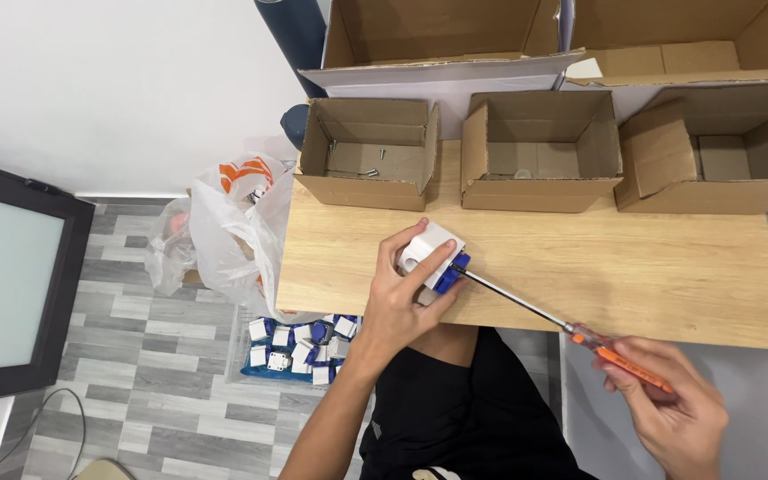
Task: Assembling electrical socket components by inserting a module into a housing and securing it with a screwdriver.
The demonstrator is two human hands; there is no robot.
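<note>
White-and-blue plastic switch block (433, 256) is pinned to the near-left part of the wooden tabletop (633, 267) by the left hand (402, 298), thumb and forefinger pinched across its white casing w/ remaining fingers curled under. A long-shaft screwdriver (535, 311) w/ orange handle is gripped by the right hand (673, 409), fingers wrapped tight round the handle, tip set against the blue end of the block. Risk, as judged: the shaft is held at a low slant, so the tip could be skated off the screw head and driven toward the left thumb, or the head could be chewed. Since the block is held near the table's front edge, a slip could send it off onto the floor by the tray of spare blocks (300, 347). Loose screws could be lost short of the far-left cardboard box (368, 151), where several already lie.
</note>
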